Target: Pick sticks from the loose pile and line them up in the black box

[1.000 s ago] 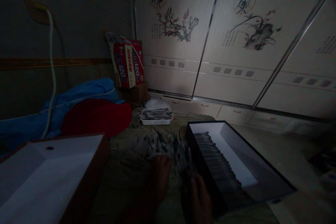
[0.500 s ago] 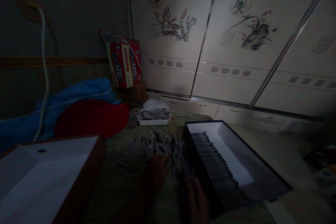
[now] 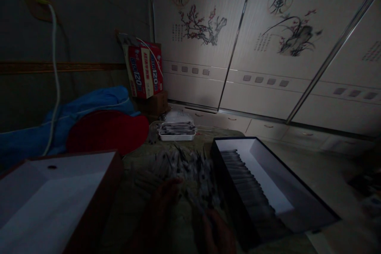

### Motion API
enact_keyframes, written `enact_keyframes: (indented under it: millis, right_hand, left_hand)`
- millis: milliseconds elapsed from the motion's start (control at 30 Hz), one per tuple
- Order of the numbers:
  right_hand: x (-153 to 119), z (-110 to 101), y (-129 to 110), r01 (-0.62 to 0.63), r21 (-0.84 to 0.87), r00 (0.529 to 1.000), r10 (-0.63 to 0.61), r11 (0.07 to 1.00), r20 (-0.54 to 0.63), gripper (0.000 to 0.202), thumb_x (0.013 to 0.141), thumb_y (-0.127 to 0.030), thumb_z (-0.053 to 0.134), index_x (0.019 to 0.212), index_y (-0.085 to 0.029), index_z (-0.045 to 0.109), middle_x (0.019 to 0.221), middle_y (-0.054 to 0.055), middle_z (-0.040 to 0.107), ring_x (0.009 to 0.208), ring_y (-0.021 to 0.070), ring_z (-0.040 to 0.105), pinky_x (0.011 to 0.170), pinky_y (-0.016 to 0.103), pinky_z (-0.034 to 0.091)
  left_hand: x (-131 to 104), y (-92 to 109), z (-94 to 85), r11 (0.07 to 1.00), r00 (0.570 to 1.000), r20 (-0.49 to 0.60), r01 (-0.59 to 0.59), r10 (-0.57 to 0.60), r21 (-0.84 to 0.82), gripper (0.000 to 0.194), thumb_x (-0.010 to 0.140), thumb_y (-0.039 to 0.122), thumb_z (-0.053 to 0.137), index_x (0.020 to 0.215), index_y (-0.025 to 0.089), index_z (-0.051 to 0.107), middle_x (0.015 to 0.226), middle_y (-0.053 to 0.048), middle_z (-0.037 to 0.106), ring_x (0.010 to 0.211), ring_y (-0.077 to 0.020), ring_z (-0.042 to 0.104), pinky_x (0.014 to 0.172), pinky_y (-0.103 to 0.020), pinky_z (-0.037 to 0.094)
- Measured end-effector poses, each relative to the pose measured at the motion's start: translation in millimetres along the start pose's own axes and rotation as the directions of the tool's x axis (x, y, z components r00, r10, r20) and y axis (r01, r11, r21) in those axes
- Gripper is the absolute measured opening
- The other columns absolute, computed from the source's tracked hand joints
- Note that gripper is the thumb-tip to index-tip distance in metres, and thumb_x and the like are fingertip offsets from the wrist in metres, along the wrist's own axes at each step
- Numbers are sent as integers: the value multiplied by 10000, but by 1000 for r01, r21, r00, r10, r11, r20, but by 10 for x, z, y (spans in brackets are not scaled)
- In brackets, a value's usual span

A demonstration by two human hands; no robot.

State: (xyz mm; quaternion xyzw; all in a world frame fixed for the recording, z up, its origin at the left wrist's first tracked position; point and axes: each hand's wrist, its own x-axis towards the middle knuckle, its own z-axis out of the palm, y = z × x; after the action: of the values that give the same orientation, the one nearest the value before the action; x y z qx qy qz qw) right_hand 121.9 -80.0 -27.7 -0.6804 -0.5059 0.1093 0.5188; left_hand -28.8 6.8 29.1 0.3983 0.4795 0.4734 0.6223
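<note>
In the dim head view, a loose heap of slim pen-like sticks [image 3: 190,166], many looking wrapped in clear plastic, lies on the table. My left hand [image 3: 163,196] is at the heap's near left edge, fingers stretched forward and apart, with nothing visible in them. My right hand [image 3: 216,228], nearer to me, has its fingers closed round a slender pen-like stick [image 3: 196,203] that points away to the left. Just right of that hand stands a dark open box [image 3: 228,190] with a white inside. A row of similar sticks [image 3: 248,182] lies along its left side.
A reddish-brown open box [image 3: 111,178] with a white inside stands at the left. Behind the heap is a white tray [image 3: 177,137] of more sticks. A red round item [image 3: 107,133], blue cloth [image 3: 98,99] and a red carton [image 3: 145,71] lie beyond. White cabinet doors [image 3: 202,87] form the back.
My left hand has drawn back a little to the left and its fingers have opened out. My right hand has shifted slightly nearer to me. The whole view has shifted slightly.
</note>
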Motion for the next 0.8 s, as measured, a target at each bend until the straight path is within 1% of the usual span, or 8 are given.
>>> enact_keyframes:
  millis: [67,167,233,367,433,567,700,800]
  right_hand:
    - [9,-6,-17,3,-24,1000,-4,1000,-12,510,822,-622,400,828,-222,716,754,74,712,645,195,668,580,232,514]
    - [-8,-8,-25,-5,-75,999,2,997,-43,542,801,-646,414,823,-202,723,763,97,708,634,208,662,581,255,519]
    - [-26,-6,-18,-8,-84,999,5,996,-36,551,798,-651,411,827,-198,723,752,103,702,627,215,658,580,271,521]
    - [-28,-17,-1,-10,-63,1000,10,998,-7,507,801,-625,432,845,-209,719,727,88,702,613,214,654,572,273,512]
    - [-9,-27,-6,-2,-31,1000,3,1000,11,478,801,-606,454,847,-211,718,721,75,705,603,202,654,573,258,508]
    - [23,-27,-32,49,58,996,-53,997,71,461,823,-580,434,807,-218,720,696,61,703,579,183,652,552,236,502]
    - [3,-17,-17,52,-25,998,-53,998,-15,484,785,-622,462,811,-221,731,752,92,710,661,227,670,597,274,525]
    - [-9,-20,5,35,-40,999,-35,999,-1,495,784,-630,457,814,-217,729,761,91,713,656,229,672,598,274,525]
  left_hand:
    - [20,-30,-5,1000,999,38,-16,16,-13,354,653,433,677,910,190,691,798,-19,671,723,-153,576,645,-237,443]
    - [63,-106,-29,999,994,97,-39,39,-3,321,697,432,647,909,194,681,659,15,604,621,-120,519,590,-218,410]
    - [84,-152,-51,999,992,120,-48,45,18,298,716,425,633,902,195,674,597,35,550,579,-109,480,567,-213,388]
    - [98,-189,-83,993,981,175,-94,81,69,271,750,415,598,886,190,666,598,41,530,576,-106,460,572,-216,372]
    - [100,-188,-91,991,981,175,-97,79,94,268,751,411,592,877,185,663,589,44,521,569,-103,452,571,-216,368]
    - [101,-177,-88,995,985,170,-48,33,84,245,691,387,640,818,178,654,563,51,511,547,-100,445,538,-210,356]
    - [75,-165,-63,997,994,101,-41,34,72,237,623,329,682,808,187,644,612,52,553,549,-102,470,549,-217,383]
    - [51,-146,-49,993,993,101,-70,61,91,246,620,318,674,825,184,653,696,28,611,627,-131,532,612,-240,421]
